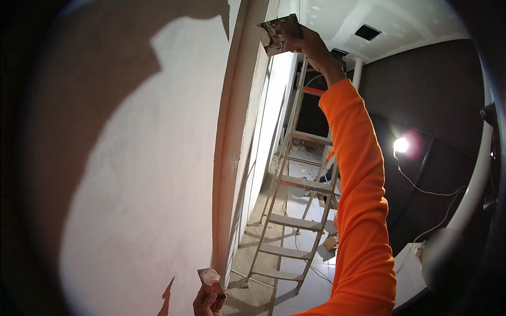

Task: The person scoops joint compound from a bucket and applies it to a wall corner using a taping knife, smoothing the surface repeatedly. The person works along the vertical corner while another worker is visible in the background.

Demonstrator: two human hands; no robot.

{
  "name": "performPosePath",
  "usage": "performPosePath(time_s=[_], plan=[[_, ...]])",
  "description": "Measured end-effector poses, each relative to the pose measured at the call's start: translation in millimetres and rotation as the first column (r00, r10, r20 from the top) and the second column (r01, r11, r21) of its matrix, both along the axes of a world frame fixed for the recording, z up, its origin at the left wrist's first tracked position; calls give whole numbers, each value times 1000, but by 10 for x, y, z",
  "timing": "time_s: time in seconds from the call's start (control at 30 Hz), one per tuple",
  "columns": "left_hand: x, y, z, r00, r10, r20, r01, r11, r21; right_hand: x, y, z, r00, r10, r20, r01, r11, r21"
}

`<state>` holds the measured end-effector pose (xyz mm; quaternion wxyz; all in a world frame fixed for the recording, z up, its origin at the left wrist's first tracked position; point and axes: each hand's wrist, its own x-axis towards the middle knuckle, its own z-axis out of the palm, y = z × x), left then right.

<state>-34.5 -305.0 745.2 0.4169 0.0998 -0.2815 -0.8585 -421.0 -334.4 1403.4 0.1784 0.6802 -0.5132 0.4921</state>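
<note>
My right hand (316, 50), at the end of a raised orange sleeve, is closed around a flat, square putty scraper (278, 36). Pale filler is smeared over its dark face. That scraper is up by the top of the wall's vertical edge (232, 131); I cannot tell if it touches. Low down near the same edge, my left hand (208, 303) grips a second, smaller-looking putty scraper (212, 279) carrying a lump of white filler. Any handles are hidden by my fingers. The plastered wall (142, 184) fills the left side, partly under my shadow.
Beyond the edge stands a metal stepladder (300, 224) on a floor with scattered debris and cables. A bright lamp (401, 145) shines at the dark wall on the right, its cable (429, 193) hanging. The ceiling (390, 21) has a square dark opening.
</note>
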Motion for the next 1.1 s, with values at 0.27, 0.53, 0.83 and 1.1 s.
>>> performPosePath(time_s=[0.27,0.53,0.83,1.1], plan=[[-443,123,129,994,108,3,-108,994,21,-172,-253,-33,965,21,-260,21,987,159],[-510,169,188,982,179,64,-180,983,16,-106,-409,-2157,723,-90,-685,222,969,107],[-622,270,597,953,243,179,-263,960,96,74,25,-4067,853,394,343,-491,828,270],[-853,37,1091,993,119,6,-118,992,-53,571,83,-4844,-33,506,862,-684,618,-388]])
